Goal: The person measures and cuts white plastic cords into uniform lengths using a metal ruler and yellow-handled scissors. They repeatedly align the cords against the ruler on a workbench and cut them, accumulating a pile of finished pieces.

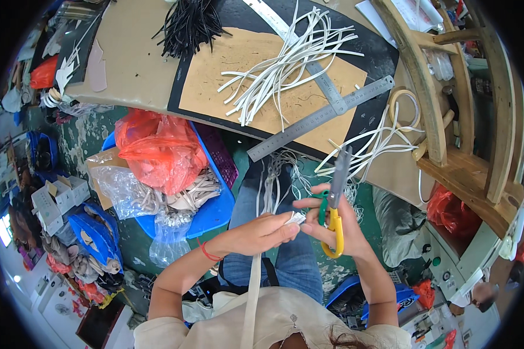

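Note:
Above my lap, my left hand is closed in a pinch on thin white strips, their ends poking out at the fingertips. More pale strips hang beyond the hand over my jeans. A wider cream band runs from below that hand down across my shirt; whether it is held is hidden. My right hand is wrapped round a pair of scissors with yellow and green handles. The dark blades point away from me. Both hands are close together, fingertips nearly touching.
On the workbench lie a tan board, a pile of white strips, a metal square ruler, black strips and a tape roll. A blue bin with red bags stands left; a wooden frame is right.

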Demonstrator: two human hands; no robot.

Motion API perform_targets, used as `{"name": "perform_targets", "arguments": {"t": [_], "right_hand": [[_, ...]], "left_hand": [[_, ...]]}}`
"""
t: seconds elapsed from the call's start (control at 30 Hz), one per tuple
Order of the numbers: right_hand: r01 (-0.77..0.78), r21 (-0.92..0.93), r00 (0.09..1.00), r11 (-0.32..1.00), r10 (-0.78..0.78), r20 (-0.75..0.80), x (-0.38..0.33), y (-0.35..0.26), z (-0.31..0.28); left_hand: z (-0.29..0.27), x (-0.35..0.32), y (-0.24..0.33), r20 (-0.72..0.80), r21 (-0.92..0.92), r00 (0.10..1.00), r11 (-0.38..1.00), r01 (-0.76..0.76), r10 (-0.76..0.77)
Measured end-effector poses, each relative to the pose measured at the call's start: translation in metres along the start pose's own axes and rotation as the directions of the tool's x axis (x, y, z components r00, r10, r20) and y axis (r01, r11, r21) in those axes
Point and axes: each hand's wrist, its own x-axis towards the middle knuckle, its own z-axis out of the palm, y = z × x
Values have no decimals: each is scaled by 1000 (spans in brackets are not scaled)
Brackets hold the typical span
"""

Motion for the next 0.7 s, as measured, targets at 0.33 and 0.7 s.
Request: {"name": "perform_targets", "arguments": {"t": [0.33,0.7], "right_hand": [[65,-74,984,995,-52,173,21,-20,4],[167,-147,986,975,-161,50,25,-22,9]], "left_hand": [[-10,-3,-2,107,-49,992,996,-69,74],[-19,-1,20,10,104,999,993,-49,48]]}}
